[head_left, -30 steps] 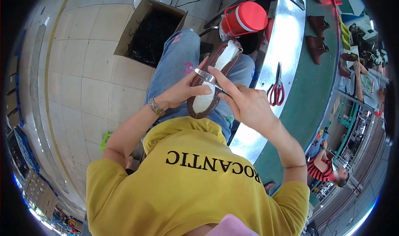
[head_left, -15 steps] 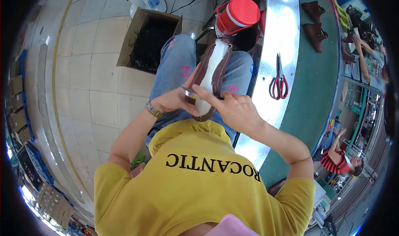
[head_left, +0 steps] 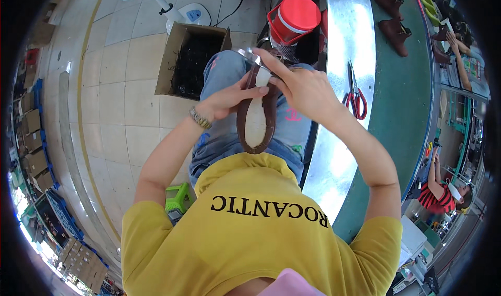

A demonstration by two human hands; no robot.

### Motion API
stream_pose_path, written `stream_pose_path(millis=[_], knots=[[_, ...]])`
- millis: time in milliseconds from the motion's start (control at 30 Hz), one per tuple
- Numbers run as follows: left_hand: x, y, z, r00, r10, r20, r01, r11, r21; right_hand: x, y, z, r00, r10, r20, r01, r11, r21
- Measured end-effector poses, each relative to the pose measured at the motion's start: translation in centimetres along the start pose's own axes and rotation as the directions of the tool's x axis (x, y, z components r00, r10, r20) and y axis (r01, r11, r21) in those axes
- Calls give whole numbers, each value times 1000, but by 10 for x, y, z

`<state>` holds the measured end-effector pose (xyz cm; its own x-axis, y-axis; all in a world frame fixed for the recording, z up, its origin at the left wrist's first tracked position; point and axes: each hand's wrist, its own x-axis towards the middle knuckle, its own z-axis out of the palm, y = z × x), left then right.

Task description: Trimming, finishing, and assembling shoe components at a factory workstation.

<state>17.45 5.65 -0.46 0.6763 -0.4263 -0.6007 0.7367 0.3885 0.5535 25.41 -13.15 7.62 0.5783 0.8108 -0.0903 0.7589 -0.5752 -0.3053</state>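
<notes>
A brown shoe lies over my lap with its underside up. A pale strip runs down the middle of that underside, framed by brown leather; the rounded end points toward my body. My left hand is closed round the shoe's left side, thumb across the pale strip. At the far end my right hand is closed on a shiny metal tool, its index finger stretched along it and its thumb by the pale strip. The tool's kind is not clear, and my fingers partly hide the shoe's far end.
On the bench at right are scissors with red handles and brown shoes. A red-lidded bucket stands beyond my knees. Left of them sits a cardboard box with dark scraps, near a fan base. Co-workers are at far right.
My right hand and the metal tool have moved from the shoe's near end to its far end. My left hand has shifted farther up the shoe's side.
</notes>
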Motion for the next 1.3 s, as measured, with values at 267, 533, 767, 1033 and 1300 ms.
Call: stream_pose_path(millis=[267,533,767,1033,1300], knots=[[-5,10,22,991,128,27,-131,968,215,-62,14,-4,926,297,-234,-175,885,432],[1,-60,14,845,480,237,-534,729,427,-137,-15,28,740,560,373,-452,3,892],[-6,-87,0,881,420,218,-470,726,502,-147,-33,49,775,424,469,-458,-134,879],[-20,-78,19,842,503,195,-477,524,706,-149,-35,51,845,331,421,-446,-1,895],[-1,-82,63,577,816,33,-397,244,885,-150,-11,13,838,457,298,-498,418,760]])
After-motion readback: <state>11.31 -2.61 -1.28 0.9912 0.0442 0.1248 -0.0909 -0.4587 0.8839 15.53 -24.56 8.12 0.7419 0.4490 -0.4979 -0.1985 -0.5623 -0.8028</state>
